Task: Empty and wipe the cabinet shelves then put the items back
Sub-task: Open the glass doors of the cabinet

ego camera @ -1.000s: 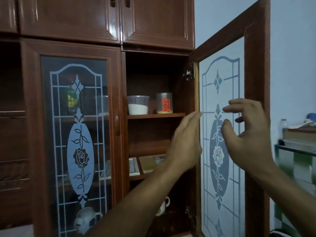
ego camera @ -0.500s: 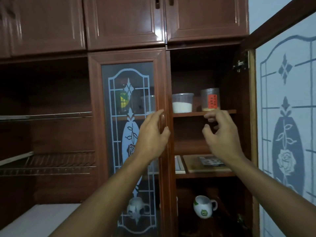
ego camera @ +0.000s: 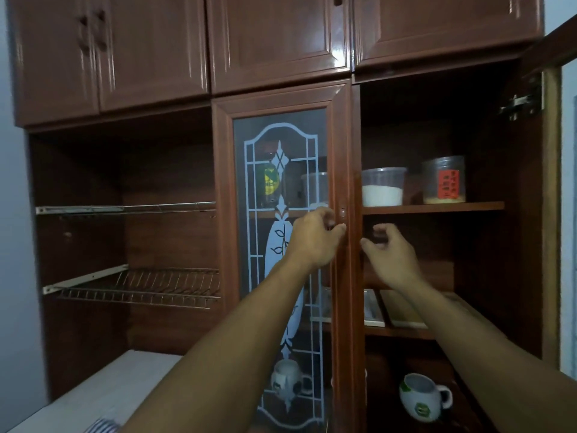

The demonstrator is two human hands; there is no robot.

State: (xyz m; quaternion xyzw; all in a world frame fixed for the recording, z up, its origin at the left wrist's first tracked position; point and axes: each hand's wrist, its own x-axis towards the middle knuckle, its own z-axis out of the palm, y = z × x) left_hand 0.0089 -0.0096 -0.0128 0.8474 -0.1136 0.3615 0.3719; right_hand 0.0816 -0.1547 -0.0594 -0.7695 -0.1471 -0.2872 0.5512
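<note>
— What are the hands doing?

— The left hand has its fingers curled against the right stile of the closed glass door, with the thumb tip just below the small knob. I cannot tell whether it actually pinches the edge. The right hand is just beside it, in front of the open compartment, fingers loosely bent and holding nothing.

— And the cabinet's contents?

— Just above the right hand, the top shelf carries a plastic tub of white powder and, further right, a clear jar with a red label. Below that wrist lies a flat tan board, and well below it a white mug. A second mug stands behind the glass, under the left forearm. A wire dish rack hangs far to the left.
</note>
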